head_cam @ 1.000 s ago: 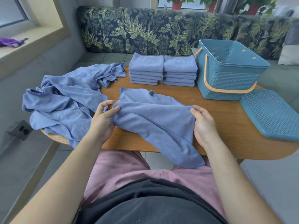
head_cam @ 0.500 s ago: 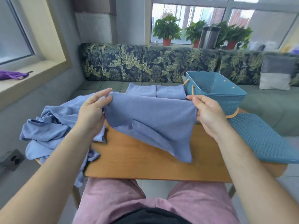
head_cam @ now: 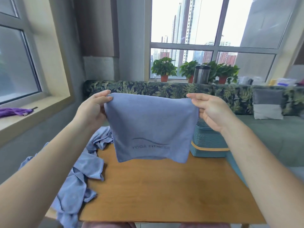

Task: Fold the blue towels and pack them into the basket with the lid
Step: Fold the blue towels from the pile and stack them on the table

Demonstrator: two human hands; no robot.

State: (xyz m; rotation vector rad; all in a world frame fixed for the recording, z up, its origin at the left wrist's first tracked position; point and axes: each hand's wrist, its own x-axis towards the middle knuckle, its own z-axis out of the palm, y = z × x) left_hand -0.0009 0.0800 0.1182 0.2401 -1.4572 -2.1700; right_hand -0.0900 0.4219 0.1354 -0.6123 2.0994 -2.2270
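1. While our left hand [head_cam: 92, 109] and right hand [head_cam: 209, 111] pinch its top corners, the blue towel [head_cam: 151, 127] hangs above the tabletop [head_cam: 164, 186], near the basket [head_cam: 209, 142].
2. Mismatched corners could skew our fold.

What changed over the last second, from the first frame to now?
The blue towel rose off the table: a second ago it lay crumpled on the wood, now it hangs spread in the air, clear of it. The left hand and right hand kept their grip, one on each upper corner. The heap of unfolded towels on the left and the basket on the right stayed put.
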